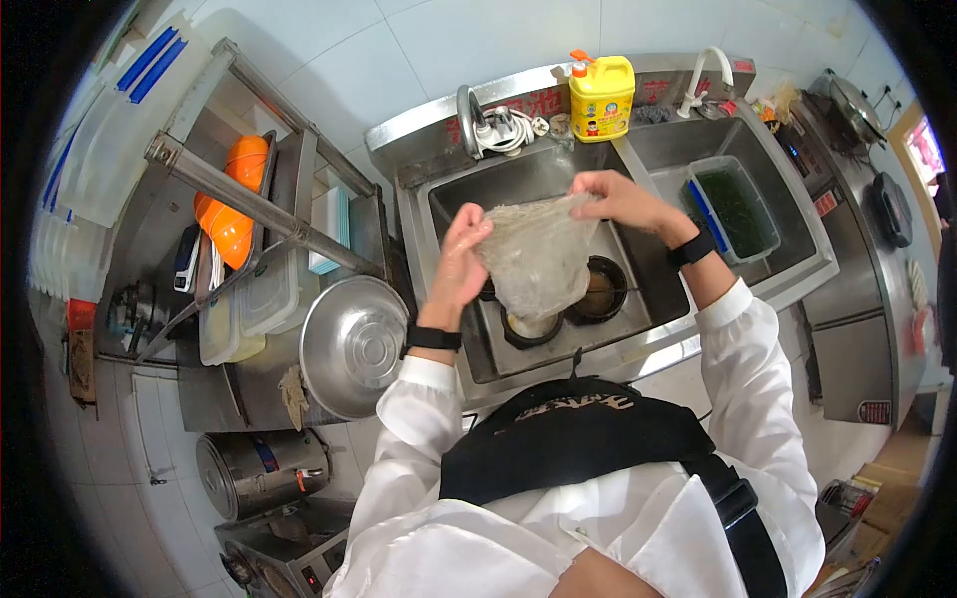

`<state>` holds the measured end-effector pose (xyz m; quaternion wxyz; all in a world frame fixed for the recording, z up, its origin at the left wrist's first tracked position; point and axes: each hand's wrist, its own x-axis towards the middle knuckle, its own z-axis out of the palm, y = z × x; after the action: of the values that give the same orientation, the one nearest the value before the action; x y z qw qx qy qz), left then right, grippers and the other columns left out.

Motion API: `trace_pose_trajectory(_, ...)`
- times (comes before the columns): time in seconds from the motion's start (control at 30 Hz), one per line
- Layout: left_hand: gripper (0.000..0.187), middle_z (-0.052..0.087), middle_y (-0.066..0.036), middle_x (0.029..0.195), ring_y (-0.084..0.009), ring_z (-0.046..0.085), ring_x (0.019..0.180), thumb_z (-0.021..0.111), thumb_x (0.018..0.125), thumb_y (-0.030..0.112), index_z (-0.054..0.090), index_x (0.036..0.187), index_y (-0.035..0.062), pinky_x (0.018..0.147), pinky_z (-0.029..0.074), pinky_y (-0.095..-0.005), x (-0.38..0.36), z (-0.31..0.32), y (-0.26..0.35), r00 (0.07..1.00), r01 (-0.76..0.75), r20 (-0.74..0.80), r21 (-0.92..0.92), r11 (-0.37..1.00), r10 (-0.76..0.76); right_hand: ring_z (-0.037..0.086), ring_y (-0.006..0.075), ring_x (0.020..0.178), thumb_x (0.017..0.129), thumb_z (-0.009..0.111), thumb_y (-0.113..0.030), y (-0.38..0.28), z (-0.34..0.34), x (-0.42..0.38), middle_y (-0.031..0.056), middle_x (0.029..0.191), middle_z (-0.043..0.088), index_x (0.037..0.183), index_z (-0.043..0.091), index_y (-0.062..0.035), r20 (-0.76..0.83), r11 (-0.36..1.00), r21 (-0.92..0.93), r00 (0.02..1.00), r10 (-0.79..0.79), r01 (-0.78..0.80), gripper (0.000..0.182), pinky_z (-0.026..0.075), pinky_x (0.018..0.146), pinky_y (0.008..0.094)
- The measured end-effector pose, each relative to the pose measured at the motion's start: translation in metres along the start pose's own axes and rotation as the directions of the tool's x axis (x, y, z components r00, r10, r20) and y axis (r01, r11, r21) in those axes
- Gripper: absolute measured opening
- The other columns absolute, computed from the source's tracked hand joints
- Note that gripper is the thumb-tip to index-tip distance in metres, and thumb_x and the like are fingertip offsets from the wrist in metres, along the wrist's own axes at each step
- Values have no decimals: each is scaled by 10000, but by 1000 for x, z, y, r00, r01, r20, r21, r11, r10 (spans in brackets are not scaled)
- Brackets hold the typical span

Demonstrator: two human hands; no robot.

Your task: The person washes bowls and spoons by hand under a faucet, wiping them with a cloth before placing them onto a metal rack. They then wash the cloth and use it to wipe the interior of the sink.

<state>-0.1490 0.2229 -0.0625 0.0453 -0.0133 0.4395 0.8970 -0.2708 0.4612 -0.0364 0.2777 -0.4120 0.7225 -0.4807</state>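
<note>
Over the left basin of a steel double sink (653, 329), a thin, crumpled greyish-white cloth (538, 261) is stretched between both hands. My left hand (462, 254) pinches its upper left corner, fingers closed. The upper right corner is gripped by my right hand (626, 207), with thumb and fingers pressed together. Beneath the cloth, dark round bowls sit on the basin floor, partly hidden by it. One bowl (602, 291) shows to the right, and another bowl (531, 329) peeks out below the cloth's lower edge.
A yellow detergent jug (602, 98) stands behind the sink beside a tap with a coiled white hose (506, 132). In the right basin lies a clear tub (736, 207) of dark green contents. A large metal bowl (354, 347) leans left of the sink, below a shelf with orange bowls (227, 227).
</note>
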Motion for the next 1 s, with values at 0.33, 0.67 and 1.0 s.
trace_pose_trajectory(0.33, 309, 589, -12, 898, -76, 516, 852, 665, 747, 213, 568, 980, 34, 823, 364, -259, 11, -10, 59, 977, 75, -167, 855, 512, 136, 435, 13, 709, 808, 612, -202, 5, -12, 15, -76, 732, 495, 827, 537, -97, -307, 933, 337, 921, 238, -129, 131, 359, 649, 184)
trace_pose_trajectory(0.67, 424, 409, -42, 1304, -180, 373, 1194, 424, 907, 246, 345, 1292, 89, 995, 302, -345, 47, 20, -29, 986, -162, -28, -393, 905, 164, 438, 265, 882, 785, 581, -200, -15, 123, 70, 115, 878, 439, 920, 483, -1, -520, 845, -440, 681, -515, 303, 259, 342, 839, 371)
trace_pose_trajectory(1.0, 546, 306, -80, 1350, -212, 324, 1220, 433, 881, 304, 243, 1350, 97, 1000, 259, -411, 32, -16, -21, 990, -122, -64, 38, 992, 124, 402, 247, 981, 773, 577, -258, 66, 93, 135, 139, 998, 427, 1006, 468, -24, -590, 998, 67, 807, 23, 21, 347, 334, 878, 367)
